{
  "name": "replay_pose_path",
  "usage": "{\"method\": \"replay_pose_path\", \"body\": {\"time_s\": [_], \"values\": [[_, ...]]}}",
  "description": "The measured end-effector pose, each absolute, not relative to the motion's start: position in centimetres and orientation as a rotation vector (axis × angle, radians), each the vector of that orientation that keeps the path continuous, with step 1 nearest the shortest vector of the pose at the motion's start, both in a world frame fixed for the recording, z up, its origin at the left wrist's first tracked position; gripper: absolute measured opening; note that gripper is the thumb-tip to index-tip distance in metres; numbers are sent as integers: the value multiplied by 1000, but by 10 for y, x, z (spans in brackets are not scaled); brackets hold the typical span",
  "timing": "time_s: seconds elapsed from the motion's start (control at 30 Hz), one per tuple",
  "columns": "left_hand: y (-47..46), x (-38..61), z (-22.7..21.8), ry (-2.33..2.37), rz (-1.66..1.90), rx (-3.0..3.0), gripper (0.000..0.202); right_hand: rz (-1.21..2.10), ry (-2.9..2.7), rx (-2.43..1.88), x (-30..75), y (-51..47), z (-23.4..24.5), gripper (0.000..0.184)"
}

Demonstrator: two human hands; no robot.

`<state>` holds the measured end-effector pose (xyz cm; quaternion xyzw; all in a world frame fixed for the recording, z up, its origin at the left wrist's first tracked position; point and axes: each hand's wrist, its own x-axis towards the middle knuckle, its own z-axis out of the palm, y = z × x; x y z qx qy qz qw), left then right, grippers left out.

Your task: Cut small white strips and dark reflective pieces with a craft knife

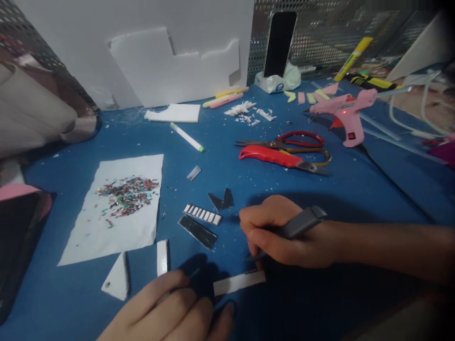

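My right hand (284, 232) is closed around a dark grey marker (302, 221), its tip pointing down near the right end of a narrow white strip (238, 283). A short dark mark shows on the strip's upper edge. At the bottom, my left hand (170, 308) lies with thumb and fingers apart beside the strip's left end; I cannot tell if it touches it. Above the hands are a black-and-white striped strip (202, 214), a black strip (197, 231) and a black notched piece (222, 200). A white strip (162, 258) and a white triangular piece (117, 279) are near my left hand.
Paper (142, 237) with colourful bits lies left, near a dark tablet-like device (21, 237). Farther back are red-handled scissors (302, 137), a red cutter (270, 155), a pink glue gun (350, 111) with a cord, white shavings (241, 108) and a propped phone (280, 42).
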<state>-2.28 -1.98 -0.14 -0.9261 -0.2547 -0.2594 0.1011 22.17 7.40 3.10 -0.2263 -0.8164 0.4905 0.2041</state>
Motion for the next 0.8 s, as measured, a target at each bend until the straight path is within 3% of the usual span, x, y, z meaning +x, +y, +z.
{"method": "replay_pose_path", "body": {"time_s": [0.6, 0.8], "values": [[-19, -27, 8, -997, -727, -2731, 35, 1606, -2242, -267, 221, 69, 21, 26], [-20, -26, 9, -1071, -786, -2711, 33, 1595, -2208, -377, 220, 72, 24, 24]]}}
